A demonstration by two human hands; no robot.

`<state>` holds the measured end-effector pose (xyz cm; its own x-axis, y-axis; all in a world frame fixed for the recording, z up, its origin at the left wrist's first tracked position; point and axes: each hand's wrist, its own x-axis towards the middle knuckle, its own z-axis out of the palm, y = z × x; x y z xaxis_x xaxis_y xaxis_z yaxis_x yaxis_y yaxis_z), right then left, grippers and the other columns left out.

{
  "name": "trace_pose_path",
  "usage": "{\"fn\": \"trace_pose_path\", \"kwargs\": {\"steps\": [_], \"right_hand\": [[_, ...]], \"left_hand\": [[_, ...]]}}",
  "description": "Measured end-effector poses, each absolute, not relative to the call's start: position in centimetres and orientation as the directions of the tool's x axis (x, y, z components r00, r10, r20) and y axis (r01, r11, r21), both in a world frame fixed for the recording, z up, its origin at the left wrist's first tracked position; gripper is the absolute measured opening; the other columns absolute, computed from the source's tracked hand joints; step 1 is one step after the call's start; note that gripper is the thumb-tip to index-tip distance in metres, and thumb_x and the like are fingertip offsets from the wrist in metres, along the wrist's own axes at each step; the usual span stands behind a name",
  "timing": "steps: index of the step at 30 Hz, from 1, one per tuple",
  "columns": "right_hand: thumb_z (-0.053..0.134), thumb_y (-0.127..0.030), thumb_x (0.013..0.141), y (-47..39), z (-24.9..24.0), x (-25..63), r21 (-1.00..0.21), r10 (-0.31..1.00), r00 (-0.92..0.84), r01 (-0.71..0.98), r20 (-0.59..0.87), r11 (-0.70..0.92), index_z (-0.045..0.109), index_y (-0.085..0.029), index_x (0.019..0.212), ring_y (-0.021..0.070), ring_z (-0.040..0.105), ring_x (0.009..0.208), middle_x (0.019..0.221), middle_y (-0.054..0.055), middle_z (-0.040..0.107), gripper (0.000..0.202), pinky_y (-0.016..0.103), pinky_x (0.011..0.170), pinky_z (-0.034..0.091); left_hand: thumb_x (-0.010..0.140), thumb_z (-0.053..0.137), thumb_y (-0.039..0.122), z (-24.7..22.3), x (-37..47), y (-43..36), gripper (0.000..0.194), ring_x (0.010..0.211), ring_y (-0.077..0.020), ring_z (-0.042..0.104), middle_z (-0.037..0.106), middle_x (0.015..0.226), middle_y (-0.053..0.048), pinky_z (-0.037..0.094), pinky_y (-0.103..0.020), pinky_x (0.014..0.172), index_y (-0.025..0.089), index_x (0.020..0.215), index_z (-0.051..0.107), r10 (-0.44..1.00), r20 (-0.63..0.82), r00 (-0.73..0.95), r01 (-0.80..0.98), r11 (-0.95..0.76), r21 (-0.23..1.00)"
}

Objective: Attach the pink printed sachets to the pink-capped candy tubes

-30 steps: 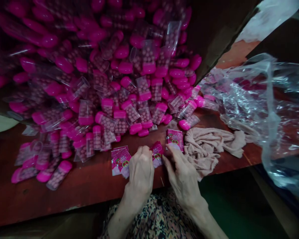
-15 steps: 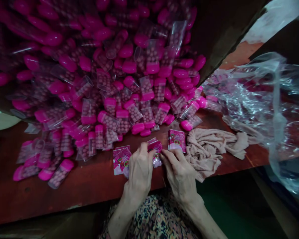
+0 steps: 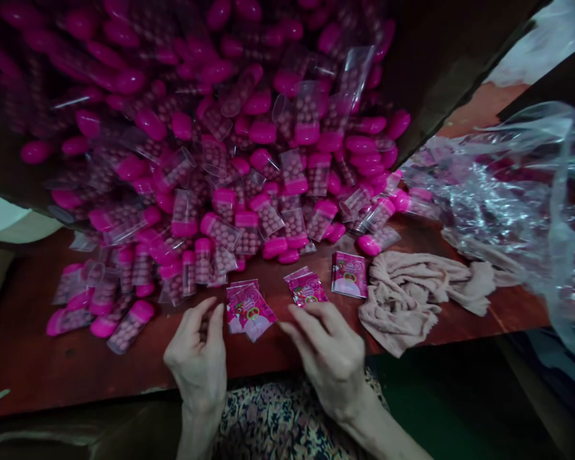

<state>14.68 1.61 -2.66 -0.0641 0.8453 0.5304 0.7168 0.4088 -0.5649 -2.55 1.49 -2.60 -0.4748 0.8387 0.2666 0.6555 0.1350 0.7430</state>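
My left hand [image 3: 197, 358] is over the table's front part, left of a fanned stack of pink printed packets [image 3: 250, 309]. Its fingers curl with thumb and forefinger apart, and nothing shows between them. My right hand [image 3: 328, 354] has its fingers spread at the lower edge of a second small group of pink packets [image 3: 306, 287]; it holds nothing I can see. A neat square stack of the same packets [image 3: 349, 275] lies further right. Behind them is a large heap of clear tubes with pink caps and round beads [image 3: 268, 217].
A crumpled beige cloth [image 3: 402, 294] lies right of the packets. Clear plastic bags [image 3: 498, 204] spread over the right side. Loose tubes [image 3: 130, 326] lie at the left on the red-brown table [image 3: 38, 377].
My left hand has moved left, away from the packets and my right hand. A packet now lies askew on the left stack. The view has shifted slightly.
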Motion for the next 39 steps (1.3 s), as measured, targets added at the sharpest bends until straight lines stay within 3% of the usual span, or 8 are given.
{"fn": "trace_pose_path", "kwargs": {"steps": [6, 14, 19, 23, 26, 29, 34, 39], "right_hand": [[0.06, -0.023, 0.083, 2.0, -3.7, 10.6, -0.457, 0.913, -0.285, 0.797, 0.292, 0.395, 0.065, -0.017, 0.086, 0.0162, 0.054, 0.067, 0.075, 0.004, 0.058, 0.008, 0.026, 0.055, 0.045], [0.053, -0.015, 0.086, 2.2, -4.1, 10.6, -0.459, 0.921, -0.267, 0.806, 0.283, 0.374, 0.065, -0.019, 0.082, 0.0146, 0.052, 0.064, 0.071, 0.002, 0.055, 0.013, 0.024, 0.052, 0.038], [0.043, -0.021, 0.092, 2.2, -3.9, 10.7, -0.591, 0.921, -0.205, 0.716, 0.331, 0.371, 0.066, -0.017, 0.087, 0.0118, 0.052, 0.062, 0.072, 0.003, 0.055, 0.024, 0.021, 0.051, 0.04], [0.045, -0.017, 0.091, 1.9, -4.0, 10.9, -0.581, 0.847, -0.188, 0.654, 0.496, 0.485, 0.066, -0.012, 0.098, 0.0134, 0.055, 0.066, 0.075, 0.007, 0.058, 0.023, 0.021, 0.055, 0.045], [0.052, -0.015, 0.087, 1.7, -3.7, 11.0, -0.541, 0.801, -0.253, 0.624, 0.543, 0.564, 0.066, -0.015, 0.101, 0.0152, 0.056, 0.07, 0.08, 0.008, 0.062, 0.02, 0.024, 0.06, 0.048], [0.056, -0.012, 0.084, 1.5, -3.0, 11.2, -0.589, 0.792, -0.241, 0.557, 0.561, 0.586, 0.066, -0.016, 0.104, 0.0163, 0.057, 0.074, 0.085, 0.009, 0.063, 0.022, 0.027, 0.063, 0.05], [0.073, -0.024, 0.07, 1.8, -1.6, 11.3, -0.928, 0.964, 0.001, 0.273, 0.265, 0.255, 0.06, -0.02, 0.114, 0.0182, 0.06, 0.089, 0.1, 0.007, 0.062, 0.046, 0.029, 0.075, 0.052], [0.07, -0.027, 0.073, 2.3, -1.3, 10.8, -0.994, 0.992, -0.093, -0.058, -0.09, -0.096, 0.067, -0.017, 0.069, 0.014, 0.06, 0.064, 0.066, -0.001, 0.065, 0.011, 0.026, 0.062, 0.049]], "left_hand": [[0.08, 0.058, 0.027, -3.5, -3.3, 0.9, 0.02, 0.059, -0.0141, 0.053, 0.056, 0.073, -0.001, 0.044, -0.027, 0.061, 0.018, 0.097, 0.064, 0.913, 0.291, -0.286, 0.762, 0.032, 0.647], [0.084, 0.053, 0.025, -3.6, -3.3, 0.8, 0.017, 0.065, -0.0151, 0.054, 0.054, 0.075, -0.001, 0.043, -0.026, 0.062, 0.016, 0.095, 0.062, 0.94, 0.268, -0.21, 0.784, -0.002, 0.62], [0.083, 0.054, 0.023, -3.8, -3.1, 0.3, 0.015, 0.068, -0.0152, 0.056, 0.057, 0.077, -0.002, 0.043, -0.026, 0.064, 0.016, 0.093, 0.063, 0.935, 0.233, -0.267, 0.714, 0.03, 0.699], [0.081, 0.057, 0.027, -3.3, -3.1, 0.1, 0.014, 0.068, -0.0145, 0.056, 0.061, 0.073, -0.002, 0.044, -0.023, 0.063, 0.018, 0.083, 0.067, 0.892, 0.186, -0.412, 0.481, 0.039, 0.876], [0.077, 0.061, 0.033, -2.6, -2.9, 0.4, 0.019, 0.057, -0.0116, 0.052, 0.057, 0.061, 0.001, 0.043, -0.021, 0.054, 0.017, 0.075, 0.07, 0.913, -0.021, -0.407, 0.217, 0.119, 0.969], [0.068, 0.071, 0.031, -1.7, -2.3, 1.1, 0.016, 0.062, -0.0115, 0.057, 0.066, 0.066, 0.0, 0.047, -0.021, 0.062, 0.018, 0.076, 0.073, 0.876, -0.269, -0.4, -0.121, 0.24, 0.963], [0.055, 0.08, 0.026, -0.2, -1.5, 2.1, 0.019, 0.063, -0.0116, 0.06, 0.071, 0.068, -0.003, 0.05, -0.023, 0.065, 0.016, 0.071, 0.074, 0.804, -0.44, -0.4, -0.472, 0.231, 0.851], [0.051, 0.082, 0.023, 0.1, -0.9, 2.2, 0.017, 0.058, -0.0092, 0.058, 0.069, 0.06, -0.002, 0.048, -0.017, 0.058, 0.015, 0.064, 0.073, 0.815, -0.446, -0.371, -0.524, 0.212, 0.825]]}}
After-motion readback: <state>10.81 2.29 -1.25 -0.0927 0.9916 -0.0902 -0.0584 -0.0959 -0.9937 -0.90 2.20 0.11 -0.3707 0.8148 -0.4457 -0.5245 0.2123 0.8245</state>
